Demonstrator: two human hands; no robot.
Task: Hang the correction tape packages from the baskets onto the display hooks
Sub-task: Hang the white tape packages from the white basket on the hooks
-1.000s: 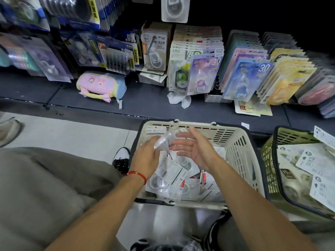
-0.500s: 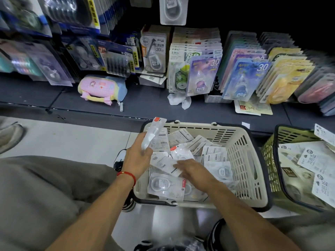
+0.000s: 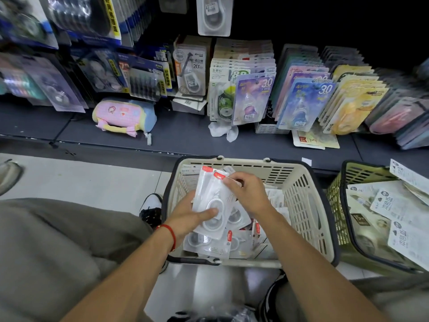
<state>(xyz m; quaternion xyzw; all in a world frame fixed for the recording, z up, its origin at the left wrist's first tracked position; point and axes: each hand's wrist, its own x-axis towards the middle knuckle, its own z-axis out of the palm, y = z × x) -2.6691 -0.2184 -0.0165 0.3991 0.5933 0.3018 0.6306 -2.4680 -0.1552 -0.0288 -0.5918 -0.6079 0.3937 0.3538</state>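
Now stacked: left hand (image 3: 185, 214) grip clamps two correction tape packages (image 3: 214, 201) over cream basket (image 3: 301, 182), right hand (image 3: 246, 194) pinching the newly added top one; bundle growing, hooks unserved.

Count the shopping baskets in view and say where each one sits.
2. The beige basket sits on the floor under both hands; the green basket stands right of it, cut off by the frame edge.

Clear, red-tabbed correction tape packages (image 3: 214, 201) stand stacked at frame centre above the beige basket (image 3: 308, 205), where more packages (image 3: 218, 245) lie loose.
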